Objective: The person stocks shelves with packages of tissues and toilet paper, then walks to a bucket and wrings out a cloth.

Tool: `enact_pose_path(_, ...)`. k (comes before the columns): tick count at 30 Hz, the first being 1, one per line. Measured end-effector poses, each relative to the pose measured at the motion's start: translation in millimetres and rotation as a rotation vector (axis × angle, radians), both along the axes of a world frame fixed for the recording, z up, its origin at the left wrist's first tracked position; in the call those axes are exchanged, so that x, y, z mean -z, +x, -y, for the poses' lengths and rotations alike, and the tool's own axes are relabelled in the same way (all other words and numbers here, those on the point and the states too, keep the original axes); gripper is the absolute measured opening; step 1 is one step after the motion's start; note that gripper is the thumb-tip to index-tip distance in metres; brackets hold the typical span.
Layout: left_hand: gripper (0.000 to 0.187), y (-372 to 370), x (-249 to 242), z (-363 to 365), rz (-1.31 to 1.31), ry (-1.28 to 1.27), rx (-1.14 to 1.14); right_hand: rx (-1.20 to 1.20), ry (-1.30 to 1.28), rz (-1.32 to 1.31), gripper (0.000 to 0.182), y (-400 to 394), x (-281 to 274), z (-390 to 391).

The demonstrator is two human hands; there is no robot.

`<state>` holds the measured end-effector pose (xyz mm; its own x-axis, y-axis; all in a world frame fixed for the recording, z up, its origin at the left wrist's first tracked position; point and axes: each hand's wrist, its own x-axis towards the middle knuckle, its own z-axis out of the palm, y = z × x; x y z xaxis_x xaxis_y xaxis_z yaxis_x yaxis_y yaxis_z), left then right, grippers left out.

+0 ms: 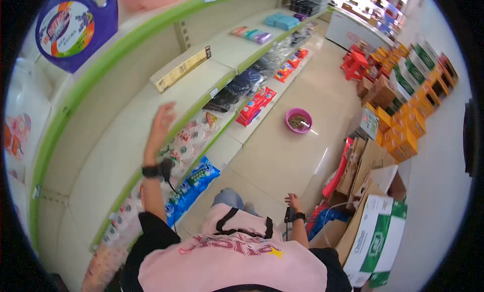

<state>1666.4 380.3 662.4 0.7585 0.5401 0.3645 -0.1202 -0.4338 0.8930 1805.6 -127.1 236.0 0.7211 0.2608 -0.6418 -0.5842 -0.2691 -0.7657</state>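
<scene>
The shelf unit (121, 110), largest of all, runs from 7 o'clock up to 12, its boards edged in green. The floor (272, 166) spans the middle, and a white counter (353, 35) stands far off between 1 and 2. Cartons line the wall side: orange ones (403, 136) at 3, and a white-and-green one (375, 239) at 4, beside open brown cardboard (360, 176). A purple jug (75, 30) sits on the upper board at 10. Toward 7, a blue pack (191, 191) lies on the bottom board, with wrapped rolls (184, 146) on the board above it; red packs (256, 106) lie near 1. A red stool (355, 64) is at 2, and a pink basin (299, 120) with something greenish inside is on the floor between 2 and 3. The long box (181, 70), cream and yellow, lies on the middle board between 10 and 11. The left hand (164, 119) is over that same board between 9 and 10, below the box and apart from it, fingers loosely parted, holding nothing visible; contact with the board cannot be told. The right hand (293, 201), between 4 and 5, has its fingers spread, with nothing visible in them, near the open cardboard.
</scene>
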Motion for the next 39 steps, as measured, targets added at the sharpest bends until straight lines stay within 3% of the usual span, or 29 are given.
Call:
enact_pose_path(2, 0.037, 19, -18, -55, -0.234, 0.482, -0.165, -0.079, 0.028, 0.095, 0.034, 36, -19, -35)
enact_pose_path(6, 0.053, 77, -25, -166, -0.421, 0.724, -0.338, -0.201, -0.029, 0.096, 0.036, 73, -23, -107)
enact_pose_path(7, 0.060, 91, -19, -181, -0.506, 0.790, -0.441, -0.237, 0.114, 0.106, 0.035, 78, -25, -117)
enact_pose_path(8, 0.077, 108, -16, -199, -0.565, 0.735, -0.456, -0.267, 0.267, 0.139, 0.034, 93, -30, -137)
enact_pose_path(10, 0.082, 144, -2, -232, -0.641, 0.687, -0.491, -0.315, 0.109, -0.037, 0.036, 110, -43, -173)
enact_pose_path(12, 0.089, 165, 42, -247, -0.767, 0.670, -0.578, -0.519, 0.093, 0.044, 0.035, 130, -43, -193)
enact_pose_path(13, 0.089, 172, 47, -242, -0.781, 0.655, -0.562, -0.511, 0.097, 0.020, 0.035, 143, -37, -200)
enact_pose_path(15, 0.083, 177, 25, -222, -0.907, 0.673, -0.579, -0.443, 0.109, 0.053, 0.033, 160, -59, -222)
enact_pose_path(16, 0.075, 174, 22, -205, -0.786, 0.689, -0.581, -0.397, 0.127, 0.085, 0.033, 170, -75, -236)
enact_pose_path(20, 0.068, 163, 16, -155, -0.783, 0.823, -0.732, -0.469, 0.215, 0.254, 0.032, 221, -120, -282)
enact_pose_path(22, 0.060, 153, -1, -123, -0.640, 1.120, -0.745, -0.547, 0.329, 0.380, 0.030, 237, -154, -300)
enact_pose_path(25, 0.061, 136, -43, -76, -0.519, 1.174, -0.658, -0.706, 0.414, 0.411, 0.029, 245, -211, -313)
enact_pose_path(27, 0.059, 123, -68, -36, -0.521, 1.218, -0.725, -0.835, 0.471, 0.380, 0.032, 242, -250, -317)
enact_pose_path(29, 0.059, 109, -79, 3, -0.525, 1.267, -0.686, -0.921, 0.417, 0.595, 0.036, 229, -310, -311)
enact_pose_path(30, 0.058, 104, -80, 27, -0.572, 1.230, -0.694, -0.991, 0.439, 0.580, 0.036, 225, -331, -306)
enact_pose_path(32, 0.058, 93, -66, 75, -0.662, 1.201, -0.753, -0.724, 0.468, 1.106, 0.045, 216, -362, -290)
enact_pose_path(35, 0.056, 86, -22, 152, -0.874, 1.155, -0.801, -0.655, 0.518, 1.314, 0.051, 214, -393, -255)
enact_pose_path(37, 0.055, 87, 5, 210, -0.847, 0.834, -0.814, -0.752, 0.592, 1.265, 0.057, 212, -390, -244)
enact_pose_path(39, 0.056, 87, 28, 261, -0.925, 0.634, -0.828, -1.393, 0.596, 1.288, 0.070, 200, -394, -236)
